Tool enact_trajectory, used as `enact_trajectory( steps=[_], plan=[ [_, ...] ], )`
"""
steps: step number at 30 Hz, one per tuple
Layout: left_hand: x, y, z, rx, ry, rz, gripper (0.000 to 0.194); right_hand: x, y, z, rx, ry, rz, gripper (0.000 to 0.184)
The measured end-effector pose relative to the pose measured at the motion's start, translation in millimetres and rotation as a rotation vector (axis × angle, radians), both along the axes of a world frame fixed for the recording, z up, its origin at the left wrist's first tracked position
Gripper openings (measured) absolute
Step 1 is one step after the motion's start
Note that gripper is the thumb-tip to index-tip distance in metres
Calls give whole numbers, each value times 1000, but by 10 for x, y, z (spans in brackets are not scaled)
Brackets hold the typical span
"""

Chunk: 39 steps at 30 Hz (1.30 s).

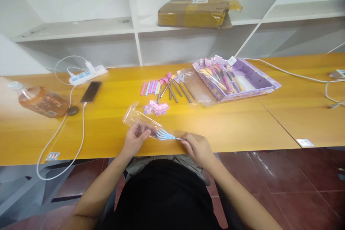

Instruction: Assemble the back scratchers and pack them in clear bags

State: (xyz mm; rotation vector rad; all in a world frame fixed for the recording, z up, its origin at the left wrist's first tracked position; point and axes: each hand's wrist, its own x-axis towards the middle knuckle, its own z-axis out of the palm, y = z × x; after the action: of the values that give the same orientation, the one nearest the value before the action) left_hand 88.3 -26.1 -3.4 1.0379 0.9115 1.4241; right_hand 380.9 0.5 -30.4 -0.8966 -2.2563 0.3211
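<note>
My right hand is closed round the metal stem of a back scratcher with a light blue claw head. The claw points left, at the mouth of a clear plastic bag. Fingers of my left hand pinch that bag near its opening; whether the claw tips are inside it I cannot tell. Beyond my hands lie several more back scratchers with pink, yellow and blue heads, a row of pastel handle sleeves and a small pile of pink and purple cards.
A purple display box with bagged scratchers stands at the right, beside empty clear bags. On the left are a bottle, a phone, a power strip and looping white cables. A taped parcel rests on the shelf.
</note>
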Motion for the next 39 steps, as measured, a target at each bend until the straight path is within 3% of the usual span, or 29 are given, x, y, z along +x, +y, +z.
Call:
enact_trajectory(
  steps=[5, 13, 27, 34, 39],
  plan=[
    [3, 15, 66, -30, -53, -3, 47, 8, 2, -8, -22, -2, -2, 37],
    [-3, -14, -21, -53, -11, -17, 49, 6, 0, 7, -45, 27, -3, 37],
    [2, -11, 17, -150, 26, 7, 48, -7, -29, 99, -70, -6, -2, 36],
    [7, -6, 89, -152, 15, -89, 43, -40, -79, 181, -69, -39, 29, 38],
    [-3, -1, 77, -170, 58, -74, 41, -50, -99, 182, -131, -21, 33, 32]
  ],
)
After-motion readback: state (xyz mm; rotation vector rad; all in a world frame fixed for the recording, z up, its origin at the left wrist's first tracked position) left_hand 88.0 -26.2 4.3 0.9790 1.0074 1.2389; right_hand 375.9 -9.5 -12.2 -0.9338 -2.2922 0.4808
